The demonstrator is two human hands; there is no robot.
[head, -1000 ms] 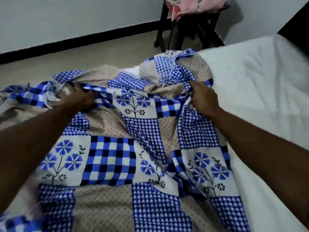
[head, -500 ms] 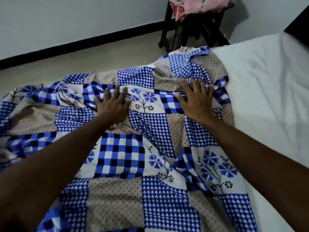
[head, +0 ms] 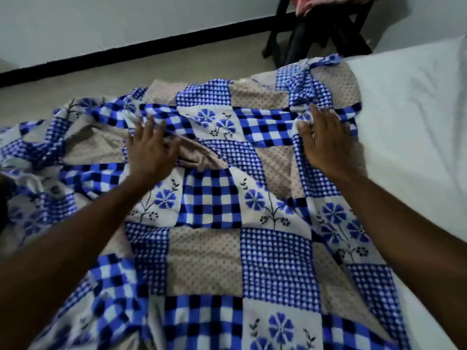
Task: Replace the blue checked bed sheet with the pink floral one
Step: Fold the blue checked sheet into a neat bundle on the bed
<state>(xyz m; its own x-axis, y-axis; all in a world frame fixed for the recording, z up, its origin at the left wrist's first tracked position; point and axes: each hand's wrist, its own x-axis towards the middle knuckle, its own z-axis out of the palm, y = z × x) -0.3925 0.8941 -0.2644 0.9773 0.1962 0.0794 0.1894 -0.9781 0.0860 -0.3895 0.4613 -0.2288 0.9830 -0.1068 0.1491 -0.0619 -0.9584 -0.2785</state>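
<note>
While its fingers are spread and nearly straight, the left hand (head: pixel 151 150) is pressed palm-down on the blue checked bed sheet (head: pixel 227 248), with a ridge of loose fabric raised just to its right. The right hand (head: pixel 326 145) is laid on the same sheet further right, its fingers likewise extended; nothing is gripped by it, though a small white fold is bunched against the thumb. The sheet is seen crumpled and spread over the near and left part of the bed, its far edge gathered in folds beyond the hands and its left part trailing off the bed's side. To the right, the white mattress (head: pixel 417 122) is left uncovered. Beyond the bed, the beige floor (head: pixel 126 72) is bordered by a black skirting. At the far right a dark chair (head: pixel 353 34) is seen, on which the pink floral sheet (head: pixel 308 7) is piled, cut off by the frame's top.
</note>
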